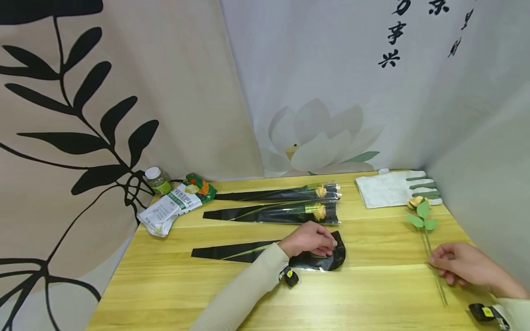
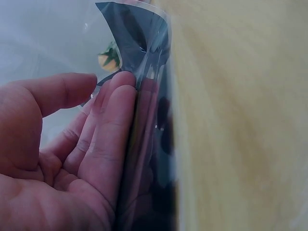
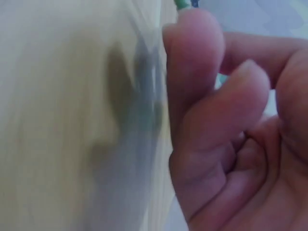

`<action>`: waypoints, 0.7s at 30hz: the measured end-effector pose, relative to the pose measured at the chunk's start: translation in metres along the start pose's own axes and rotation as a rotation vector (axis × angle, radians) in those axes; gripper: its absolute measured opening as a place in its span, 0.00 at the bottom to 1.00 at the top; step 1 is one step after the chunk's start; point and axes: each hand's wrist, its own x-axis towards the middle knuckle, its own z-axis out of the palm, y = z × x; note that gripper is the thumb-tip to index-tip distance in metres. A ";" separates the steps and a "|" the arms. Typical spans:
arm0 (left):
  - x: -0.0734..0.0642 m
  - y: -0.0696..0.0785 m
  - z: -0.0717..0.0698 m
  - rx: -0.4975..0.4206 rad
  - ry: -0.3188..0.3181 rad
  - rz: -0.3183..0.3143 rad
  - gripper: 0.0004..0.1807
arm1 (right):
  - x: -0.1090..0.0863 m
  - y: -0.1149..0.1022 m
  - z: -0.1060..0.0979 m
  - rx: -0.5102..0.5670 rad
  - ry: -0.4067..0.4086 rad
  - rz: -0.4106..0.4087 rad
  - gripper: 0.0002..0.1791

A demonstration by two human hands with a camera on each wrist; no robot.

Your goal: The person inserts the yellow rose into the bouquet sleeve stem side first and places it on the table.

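My right hand (image 1: 465, 266) pinches the stem of a peach-yellow artificial rose (image 1: 423, 209) at the table's right side. The bloom and green leaves point away from me, and the stem's lower end extends past my fingers. In the right wrist view, curled fingers (image 3: 197, 57) hide most of the stem. My left hand (image 1: 312, 241) lies over a long black flower sleeve (image 1: 240, 252) with a clear film front. Thumb and index finger pinch film near its wide right end, where the black edge curls up. Several fingers (image 2: 108, 139) lie along the sleeve in the left wrist view.
Farther back lie two sleeves, an upper one (image 1: 265, 195) and a lower one (image 1: 256, 214), each holding a yellow flower. White-and-green gloves (image 1: 385, 191) sit back right. A snack bag (image 1: 174, 207) and a white-capped jar (image 1: 158, 181) are back left. Fabric walls border the wooden table (image 1: 372, 294).
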 end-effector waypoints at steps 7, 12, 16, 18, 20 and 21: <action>0.000 0.000 0.000 0.005 0.001 -0.001 0.04 | 0.013 -0.014 0.012 0.064 -0.003 -0.064 0.16; -0.001 0.002 0.001 0.005 -0.008 -0.004 0.03 | 0.023 -0.026 0.024 0.094 0.025 -0.063 0.17; -0.002 0.003 0.001 0.012 -0.013 -0.004 0.03 | 0.029 -0.038 0.031 0.116 0.047 -0.071 0.18; -0.002 0.004 0.001 0.013 -0.009 -0.005 0.03 | 0.032 -0.046 0.033 0.123 0.052 -0.088 0.18; -0.002 0.003 0.000 0.013 -0.005 -0.007 0.02 | 0.035 -0.055 0.035 0.132 0.061 -0.105 0.18; -0.002 0.003 0.000 0.013 -0.003 -0.007 0.02 | 0.037 -0.059 0.036 0.134 0.066 -0.112 0.19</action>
